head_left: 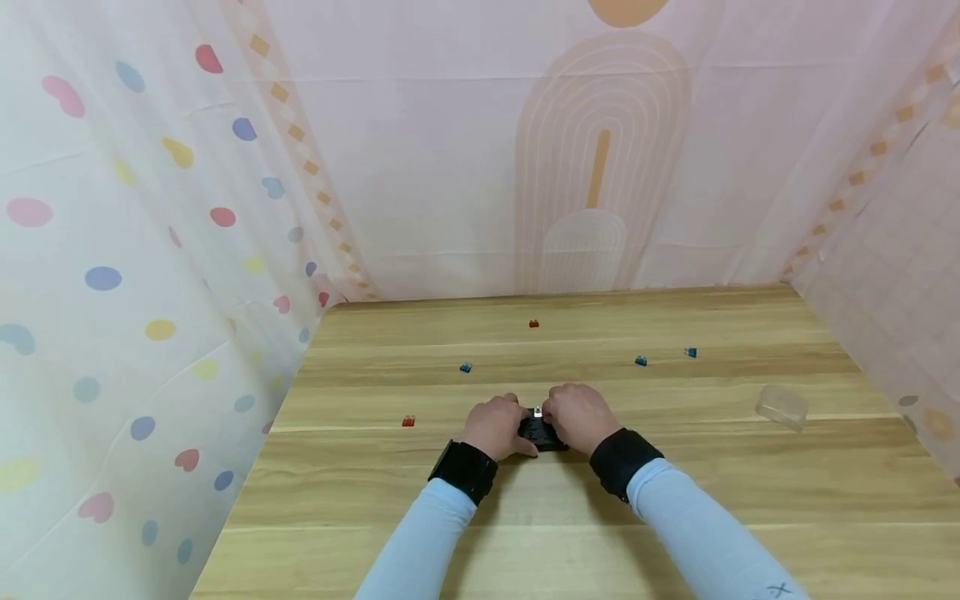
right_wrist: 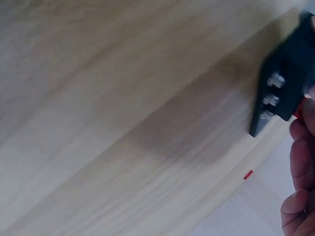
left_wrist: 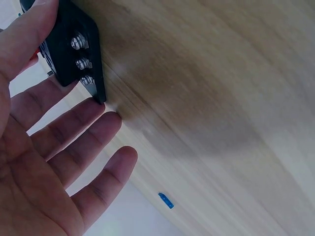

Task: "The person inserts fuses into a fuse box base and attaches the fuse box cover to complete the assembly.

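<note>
A black fuse block (head_left: 543, 437) with metal screw terminals lies on the table between my two hands. My left hand (head_left: 491, 427) holds its left side between thumb and forefinger; the other fingers (left_wrist: 106, 130) are spread loosely along its edge in the left wrist view. On the far right part of the block, my right hand (head_left: 581, 417) has curled fingers pinching a small red piece, apparently a blade fuse (right_wrist: 298, 109). Fingers cover most of that piece. The terminals (right_wrist: 270, 100) face sideways, blurred in the right wrist view.
Red blade fuses lie beyond the hands (head_left: 534, 323) and to the left (head_left: 408, 421). Blue fuses sit at left (head_left: 466, 367) and right (head_left: 641, 361), another farther right (head_left: 691, 352). A clear plastic box (head_left: 782, 407) stands on the wooden table (head_left: 337, 500) at right. Curtains border the table.
</note>
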Motion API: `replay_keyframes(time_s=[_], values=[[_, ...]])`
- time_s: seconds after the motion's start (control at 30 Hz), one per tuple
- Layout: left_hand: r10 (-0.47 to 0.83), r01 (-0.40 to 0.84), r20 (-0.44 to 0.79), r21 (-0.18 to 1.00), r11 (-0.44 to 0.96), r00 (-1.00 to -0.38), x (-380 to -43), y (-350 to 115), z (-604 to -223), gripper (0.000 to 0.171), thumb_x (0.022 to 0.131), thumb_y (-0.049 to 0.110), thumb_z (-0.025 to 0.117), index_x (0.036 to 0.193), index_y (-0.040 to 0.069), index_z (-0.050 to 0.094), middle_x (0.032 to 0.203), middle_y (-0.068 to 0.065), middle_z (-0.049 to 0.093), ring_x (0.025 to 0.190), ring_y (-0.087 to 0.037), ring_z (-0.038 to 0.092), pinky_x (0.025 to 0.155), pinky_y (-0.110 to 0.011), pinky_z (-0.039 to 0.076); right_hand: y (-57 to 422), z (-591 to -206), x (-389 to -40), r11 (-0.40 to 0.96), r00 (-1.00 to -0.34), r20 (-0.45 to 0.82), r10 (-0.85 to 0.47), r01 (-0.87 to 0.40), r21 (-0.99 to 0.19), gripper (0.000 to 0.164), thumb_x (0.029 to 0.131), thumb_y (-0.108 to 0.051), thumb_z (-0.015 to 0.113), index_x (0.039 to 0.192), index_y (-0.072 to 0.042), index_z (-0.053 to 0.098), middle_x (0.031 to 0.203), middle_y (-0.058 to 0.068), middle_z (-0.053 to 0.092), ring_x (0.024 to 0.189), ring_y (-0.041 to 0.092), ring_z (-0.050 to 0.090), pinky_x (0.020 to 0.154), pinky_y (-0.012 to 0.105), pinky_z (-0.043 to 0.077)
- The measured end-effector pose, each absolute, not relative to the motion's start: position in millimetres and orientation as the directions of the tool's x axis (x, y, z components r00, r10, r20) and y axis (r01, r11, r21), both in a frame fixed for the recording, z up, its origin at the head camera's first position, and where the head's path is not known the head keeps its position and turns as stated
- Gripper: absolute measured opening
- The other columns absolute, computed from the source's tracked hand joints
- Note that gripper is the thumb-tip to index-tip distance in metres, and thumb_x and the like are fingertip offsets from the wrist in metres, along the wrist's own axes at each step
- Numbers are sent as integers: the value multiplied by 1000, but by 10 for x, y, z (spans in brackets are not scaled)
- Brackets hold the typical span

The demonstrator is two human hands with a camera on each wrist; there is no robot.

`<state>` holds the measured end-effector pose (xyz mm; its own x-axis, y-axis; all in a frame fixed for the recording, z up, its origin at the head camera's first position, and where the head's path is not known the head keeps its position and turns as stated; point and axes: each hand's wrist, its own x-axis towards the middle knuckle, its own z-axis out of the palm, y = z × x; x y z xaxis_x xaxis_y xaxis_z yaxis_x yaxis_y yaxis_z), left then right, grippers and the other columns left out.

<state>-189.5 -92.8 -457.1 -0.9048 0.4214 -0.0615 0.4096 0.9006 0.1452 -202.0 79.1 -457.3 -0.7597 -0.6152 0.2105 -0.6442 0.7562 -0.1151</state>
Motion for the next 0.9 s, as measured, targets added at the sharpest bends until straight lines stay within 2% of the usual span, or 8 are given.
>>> replay_keyframes(time_s=[0.27, 0.43, 0.9], values=[[414, 400, -71, 157, 903, -908, -1918, -922, -4582, 43, 70, 46, 89, 95, 14, 76, 87, 2, 59, 75, -14, 55, 64, -32, 49, 806, -4604, -2021, 745, -747, 231, -623, -657, -113, 9, 87, -11, 76, 78, -13, 75, 69, -3, 59, 64, 13, 55, 65, 32, 51], [418, 404, -67, 160, 901, -906, -1917, -926, -4573, 44, 69, 46, 89, 96, 14, 76, 88, 1, 59, 75, -14, 56, 64, -32, 49, 820, -4629, -2010, 758, -767, 231, -598, -635, -148, 7, 87, -12, 76, 81, -14, 77, 72, -4, 61, 67, 12, 55, 67, 33, 51], [426, 411, -86, 150, 899, -901, -1862, -921, -4516, 44, 74, 44, 87, 104, 13, 76, 89, 1, 60, 78, -15, 57, 66, -33, 50, 831, -4622, -1969, 779, -791, 210, -574, -607, -156, 3, 88, -14, 76, 86, -15, 78, 78, -3, 65, 73, 15, 60, 66, 35, 49]])
